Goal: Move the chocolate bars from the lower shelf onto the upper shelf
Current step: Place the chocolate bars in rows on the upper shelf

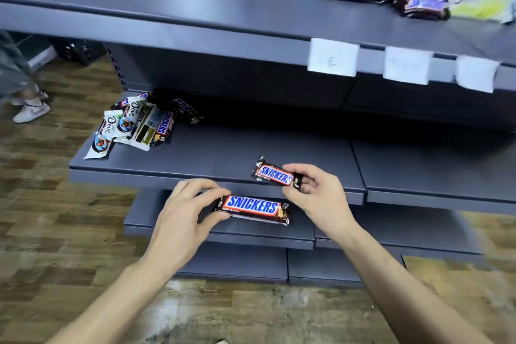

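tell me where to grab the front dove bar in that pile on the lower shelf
Probably pinch the Dove bar across its narrow width near the lower end, coming from the front left. That end juts out at the corner of the lower shelf, while its upper end lies against the other wrappers in the pile. Both hands already hold Snickers bars.
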